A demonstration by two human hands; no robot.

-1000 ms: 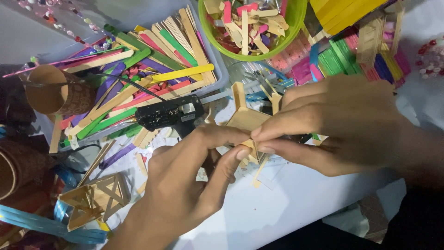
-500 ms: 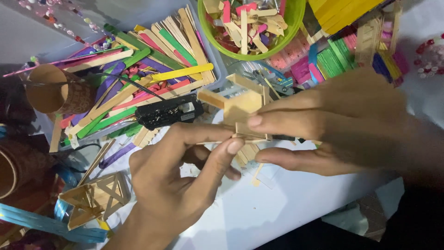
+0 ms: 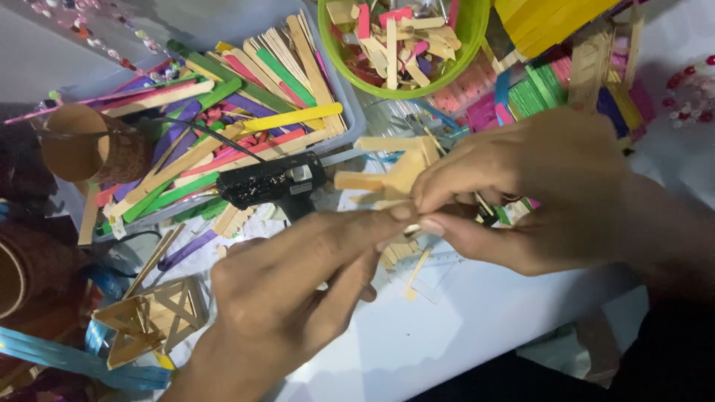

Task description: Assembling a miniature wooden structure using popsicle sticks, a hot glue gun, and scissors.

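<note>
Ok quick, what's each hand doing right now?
Left hand: fingers pinched shut on the small wooden stick model.
Right hand: fingers pinched shut on the same wooden stick model.

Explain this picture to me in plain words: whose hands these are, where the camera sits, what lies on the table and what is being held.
There is no machine here. A person wears a camera on the head, so you look down at their own two bare hands. The left hand and the right hand meet in the middle and together pinch a small pale wooden stick assembly between the fingertips. Behind it lies a black glue gun. Further back, a clear plastic tray of coloured craft sticks and a green bowl of short wooden pieces. At lower left stands a small wooden stick frame on the white table.
</note>
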